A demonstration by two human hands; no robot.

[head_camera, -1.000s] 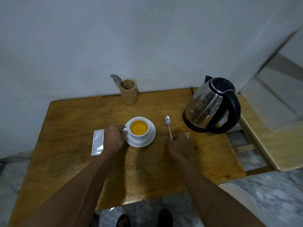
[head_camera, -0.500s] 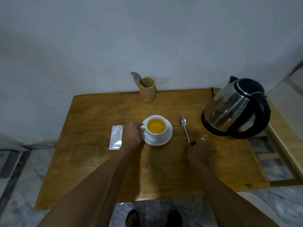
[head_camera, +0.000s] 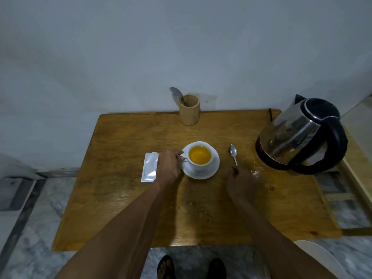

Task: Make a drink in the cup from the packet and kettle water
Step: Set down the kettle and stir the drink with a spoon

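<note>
A white cup (head_camera: 199, 166) of amber-yellow drink stands on a white saucer (head_camera: 209, 172) in the middle of the wooden table (head_camera: 120, 188). My left hand (head_camera: 168, 168) grips the cup's handle from the left. Just left of that hand lies a white packet (head_camera: 150, 167), flat on the wood. A metal spoon (head_camera: 233, 153) lies right of the saucer, and my right hand (head_camera: 240, 184) pinches the end of its handle. The steel and black kettle (head_camera: 300, 135) stands at the table's right edge.
A wooden holder (head_camera: 189, 112) with another spoon (head_camera: 177, 94) in it stands at the table's back edge against the grey wall. A wet patch (head_camera: 254, 171) shines in front of the kettle. A white chair edge (head_camera: 320, 258) and my feet (head_camera: 191, 267) show below.
The view has shifted, so the table sits further right in the frame. Both hands keep their places at the cup handle and the spoon handle.
</note>
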